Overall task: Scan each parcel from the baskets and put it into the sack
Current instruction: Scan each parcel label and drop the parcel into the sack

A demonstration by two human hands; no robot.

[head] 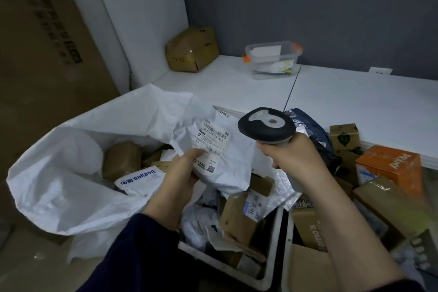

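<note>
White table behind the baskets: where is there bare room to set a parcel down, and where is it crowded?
Bare: the white table right of its seam, and the stretch between the brown parcel and the clear tub, forward to the sack. Crowded: both baskets, piled with boxes.

Left hand (181,174) grips a white soft parcel (222,173) at its lower left edge, thumb on the label (212,142), label facing up. Right hand (292,157) grips the scanner (266,123) by its handle, with the head just right of the label. The sack (54,173) lies open left of the parcel grip, parcels inside. A basket (275,256) sits below both grips, full of boxes and bags. An orange box (391,168) is right of the scanner grip. Beyond is a table (343,106) with a clear tub (272,59) and a brown package (192,51).
</note>
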